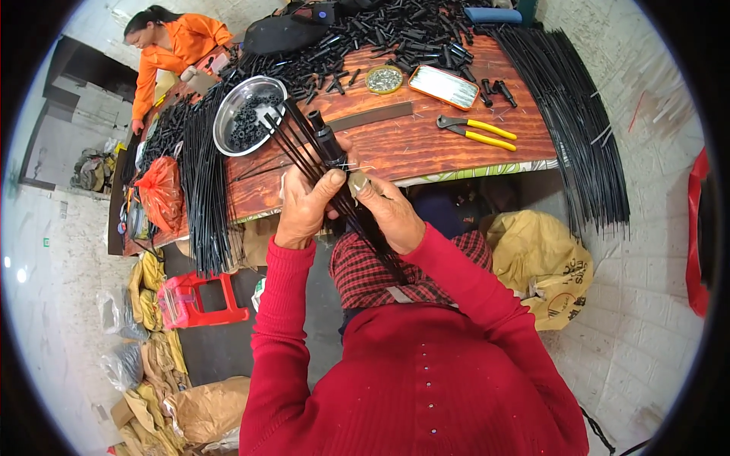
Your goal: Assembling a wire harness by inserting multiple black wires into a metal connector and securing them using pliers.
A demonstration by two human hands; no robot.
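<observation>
Right of the steel bowl point(225, 125), our left hand point(304, 205) clasps black rods point(371, 228), our right hand point(389, 211) pinching at a black fitting point(325, 140); heaped fittings point(372, 26) beyond the bowl suggest plenty remains.

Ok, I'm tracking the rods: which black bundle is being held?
The small bundle between the left hand and right hand; the larger left bundle and right bundle hang unheld over the front edge of the table.
</observation>
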